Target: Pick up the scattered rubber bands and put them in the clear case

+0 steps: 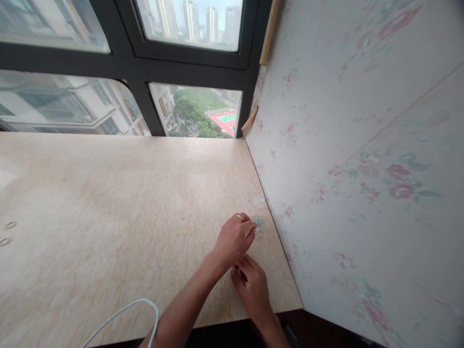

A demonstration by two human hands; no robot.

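My left hand reaches across the sill, a ring on one finger, its fingers drawn together in a pinch. Its fingertips are at a small clear plastic container by the wall. Inside the container lie a small green coiled bunch and a few yellowish bits. Whatever is between the left fingertips is too small to name. Just below, close to the left wrist, my right hand has its thumb and fingers curled together; what they hold, if anything, is hidden.
Another clear plastic piece lies farther back along the floral wall. Two thin yellowish rings rest at the far left of the marbled sill. A white cable loops by my left forearm. Dark-framed windows close the back.
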